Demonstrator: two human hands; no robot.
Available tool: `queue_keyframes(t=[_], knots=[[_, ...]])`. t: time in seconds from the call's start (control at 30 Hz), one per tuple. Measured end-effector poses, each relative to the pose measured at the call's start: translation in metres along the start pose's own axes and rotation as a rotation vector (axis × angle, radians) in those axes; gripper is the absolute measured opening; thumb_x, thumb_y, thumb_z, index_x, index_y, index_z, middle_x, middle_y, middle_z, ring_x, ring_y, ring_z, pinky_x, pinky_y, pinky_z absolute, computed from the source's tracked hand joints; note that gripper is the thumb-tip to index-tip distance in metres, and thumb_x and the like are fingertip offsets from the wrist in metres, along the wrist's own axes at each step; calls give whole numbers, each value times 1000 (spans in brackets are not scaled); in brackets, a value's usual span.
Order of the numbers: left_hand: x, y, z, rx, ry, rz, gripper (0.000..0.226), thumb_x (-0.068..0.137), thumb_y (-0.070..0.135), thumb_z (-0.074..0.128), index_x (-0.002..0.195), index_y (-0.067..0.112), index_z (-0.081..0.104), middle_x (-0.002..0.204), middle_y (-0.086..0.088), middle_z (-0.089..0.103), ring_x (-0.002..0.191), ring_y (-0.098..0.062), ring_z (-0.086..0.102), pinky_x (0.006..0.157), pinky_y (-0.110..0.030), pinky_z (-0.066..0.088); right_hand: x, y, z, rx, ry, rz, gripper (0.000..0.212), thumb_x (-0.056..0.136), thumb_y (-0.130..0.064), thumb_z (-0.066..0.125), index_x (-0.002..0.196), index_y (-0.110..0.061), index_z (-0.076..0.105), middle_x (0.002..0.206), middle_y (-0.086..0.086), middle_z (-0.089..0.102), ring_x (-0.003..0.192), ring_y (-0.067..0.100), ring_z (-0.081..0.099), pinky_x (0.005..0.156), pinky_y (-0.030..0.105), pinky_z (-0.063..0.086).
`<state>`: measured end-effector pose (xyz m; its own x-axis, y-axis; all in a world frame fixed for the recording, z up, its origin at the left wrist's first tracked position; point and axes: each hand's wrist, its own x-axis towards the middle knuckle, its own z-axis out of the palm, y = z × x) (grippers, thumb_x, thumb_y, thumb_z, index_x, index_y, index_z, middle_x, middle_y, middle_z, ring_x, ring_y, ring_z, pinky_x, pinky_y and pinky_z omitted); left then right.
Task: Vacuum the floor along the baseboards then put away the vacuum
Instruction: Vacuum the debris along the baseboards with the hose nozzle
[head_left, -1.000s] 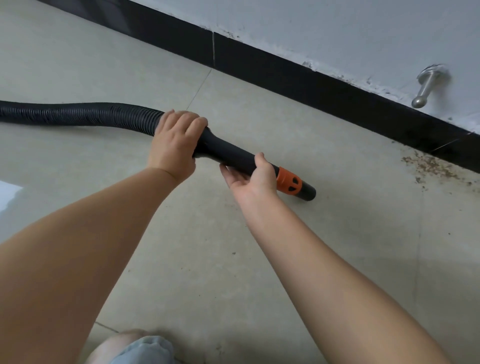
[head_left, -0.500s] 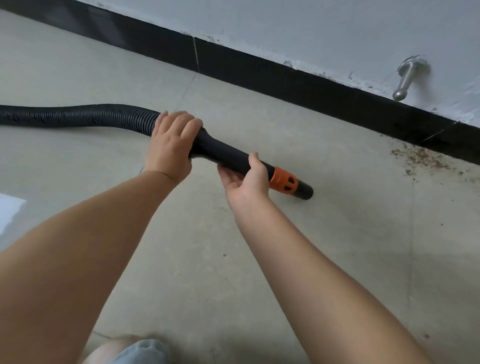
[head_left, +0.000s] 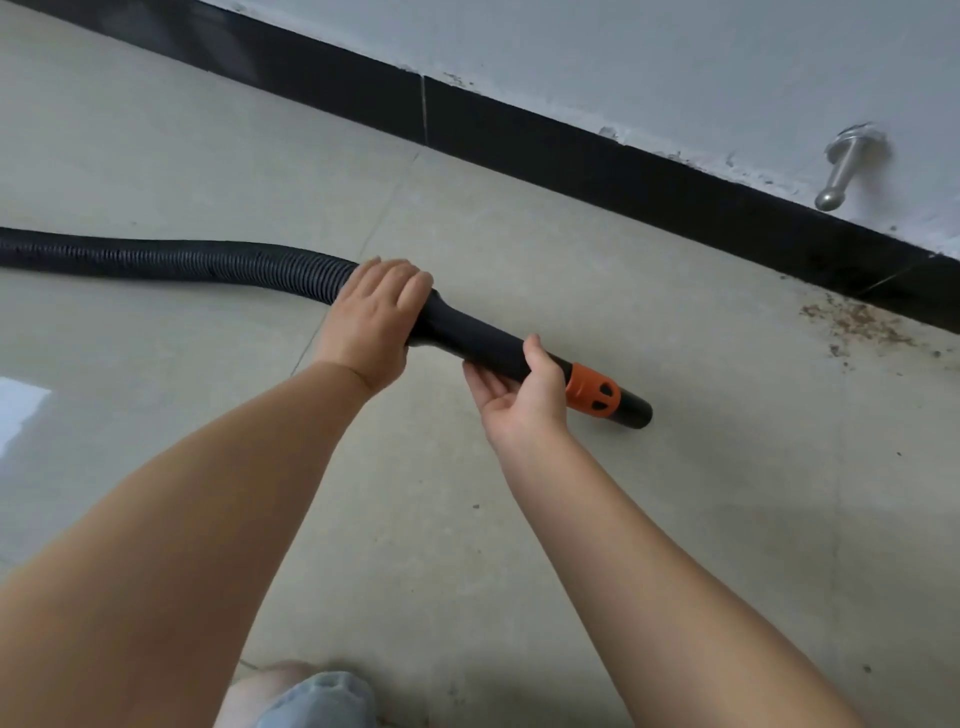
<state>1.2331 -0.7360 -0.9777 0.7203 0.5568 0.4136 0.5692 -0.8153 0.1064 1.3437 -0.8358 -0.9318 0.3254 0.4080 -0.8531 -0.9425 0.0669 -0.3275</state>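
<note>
I see the black vacuum hose (head_left: 171, 258) lying across the beige tiled floor (head_left: 727, 493), its rigid nozzle tube (head_left: 483, 340) with an orange collar (head_left: 592, 392) pointing toward the black baseboard (head_left: 571, 156). I can read no writing on it. Brown dirt (head_left: 857, 322) lies beside the baseboard, under a metal door stopper (head_left: 844, 171) on the grey wall. My left hand (head_left: 371, 322) grips the hose end from above; my right hand (head_left: 524, 400) holds the tube from below, thumb over it.
</note>
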Motion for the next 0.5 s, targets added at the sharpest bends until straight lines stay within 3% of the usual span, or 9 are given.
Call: queue_keyframes(t=[0.17, 0.3, 0.43, 0.5], knots=[[31, 52, 24, -94, -132, 225, 61, 48, 3, 81, 94, 6, 41, 80, -15, 63, 71, -33, 63, 70, -36, 52, 8, -48, -42, 30, 111, -114, 36, 90, -23, 61, 116, -3, 47, 98, 18, 60, 73, 26, 61, 75, 37, 53], [54, 93, 41, -137, -186, 294, 59, 44, 3, 81, 89, 6, 41, 75, -14, 61, 64, -32, 61, 63, -33, 51, 12, -85, -64, 80, 196, -190, 41, 90, -24, 62, 121, -2, 46, 93, 17, 60, 75, 28, 62, 75, 39, 55], [73, 136, 50, -130, -227, 272, 59, 36, 10, 84, 84, 2, 51, 69, -14, 60, 56, -31, 59, 58, -32, 49, 26, -131, -68, 5, 292, -256, 38, 93, -28, 57, 121, -6, 45, 112, 16, 57, 93, 32, 61, 75, 41, 54], [83, 150, 50, -109, -241, 232, 56, 31, 11, 85, 78, -2, 58, 65, -15, 58, 53, -32, 57, 55, -31, 48, 35, -153, -55, -48, 359, -260, 42, 94, -34, 52, 125, -6, 45, 116, 13, 56, 103, 34, 59, 85, 45, 52]])
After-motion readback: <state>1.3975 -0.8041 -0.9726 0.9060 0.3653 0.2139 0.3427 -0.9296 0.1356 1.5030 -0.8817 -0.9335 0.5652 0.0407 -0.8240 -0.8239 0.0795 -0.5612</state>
